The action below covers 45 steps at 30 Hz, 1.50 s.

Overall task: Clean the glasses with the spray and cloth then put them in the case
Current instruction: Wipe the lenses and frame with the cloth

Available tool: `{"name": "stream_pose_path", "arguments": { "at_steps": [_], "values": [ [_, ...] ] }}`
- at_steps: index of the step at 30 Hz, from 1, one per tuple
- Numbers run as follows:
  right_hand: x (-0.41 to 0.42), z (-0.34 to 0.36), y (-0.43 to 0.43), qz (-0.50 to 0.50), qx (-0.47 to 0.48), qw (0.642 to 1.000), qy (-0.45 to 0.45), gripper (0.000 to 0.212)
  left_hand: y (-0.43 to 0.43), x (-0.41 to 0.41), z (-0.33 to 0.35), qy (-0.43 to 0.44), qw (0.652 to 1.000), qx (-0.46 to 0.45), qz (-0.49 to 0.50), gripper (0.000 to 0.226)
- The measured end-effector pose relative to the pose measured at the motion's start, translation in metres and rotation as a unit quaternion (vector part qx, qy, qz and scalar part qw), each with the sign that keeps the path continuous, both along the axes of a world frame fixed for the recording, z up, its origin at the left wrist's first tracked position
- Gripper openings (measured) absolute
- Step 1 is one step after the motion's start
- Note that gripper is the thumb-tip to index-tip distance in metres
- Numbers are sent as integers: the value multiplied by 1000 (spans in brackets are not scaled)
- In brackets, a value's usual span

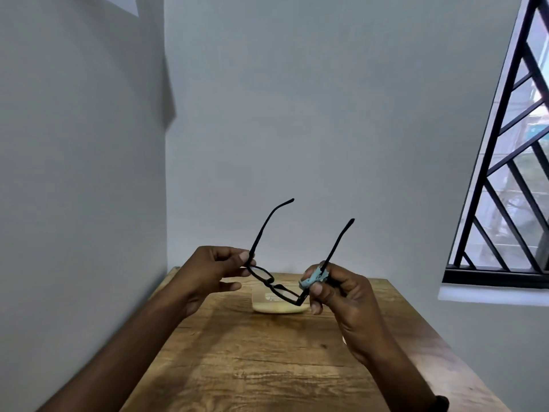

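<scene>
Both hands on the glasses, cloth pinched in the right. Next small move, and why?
Probably slide the blue cloth down onto the nearest lens and rub. The right hand pinches it at the temple hinge, off the glass; the left hand steadies the glasses, temples open, above the case.

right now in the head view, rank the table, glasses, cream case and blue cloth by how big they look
1. table
2. glasses, held up nearer the camera, so likely flattered
3. cream case, partly hidden behind the glasses
4. blue cloth, bunched in the right hand
</scene>
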State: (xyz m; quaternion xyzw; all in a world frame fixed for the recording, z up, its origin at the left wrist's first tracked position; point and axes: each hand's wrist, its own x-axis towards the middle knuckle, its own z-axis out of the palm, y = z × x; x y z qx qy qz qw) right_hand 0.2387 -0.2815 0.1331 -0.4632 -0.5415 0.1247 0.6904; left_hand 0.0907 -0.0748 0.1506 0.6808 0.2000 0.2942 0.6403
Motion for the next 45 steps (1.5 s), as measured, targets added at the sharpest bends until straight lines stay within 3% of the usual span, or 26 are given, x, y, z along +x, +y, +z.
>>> {"name": "stream_pose_path", "arguments": {
  "at_steps": [5, 8, 12, 16, 21, 27, 30, 33, 39, 45],
  "values": [
    [4, -2, 0, 1, -7, 1000, 17, 10, 7, -2, -3, 9, 997, -70, -18, 28],
    [6, -3, 2, -5, -6, 999, 54, 10, 9, -3, -2, 2, 998, -55, -13, 31],
    [6, -6, 7, -59, -11, 989, 139, 16, 4, -1, -1, -50, 995, -16, 80, 7],
    [10, -15, 10, -175, 40, 960, 217, 12, 0, 3, -3, -83, 979, 48, 182, 4],
    [-5, -17, 10, -180, 44, 968, 170, 17, -12, 9, -11, -59, 904, 287, 311, 15],
    [-28, -8, 30, -155, -2, 979, 130, 18, -46, 18, -21, -108, 838, 454, 283, 9],
    [-35, -5, 38, -157, -4, 980, 120, 16, -56, 21, -25, -120, 813, 505, 263, 12],
    [-39, -2, 41, -158, 5, 982, 107, 7, -63, 22, -27, -102, 764, 572, 281, 24],
    [-42, -3, 38, -181, 47, 979, 86, 7, -76, 15, -25, -58, 696, 649, 302, 17],
    [-44, 3, 26, -172, 93, 972, 133, 4, -72, 9, -27, -56, 693, 650, 306, 12]
  ]
}}
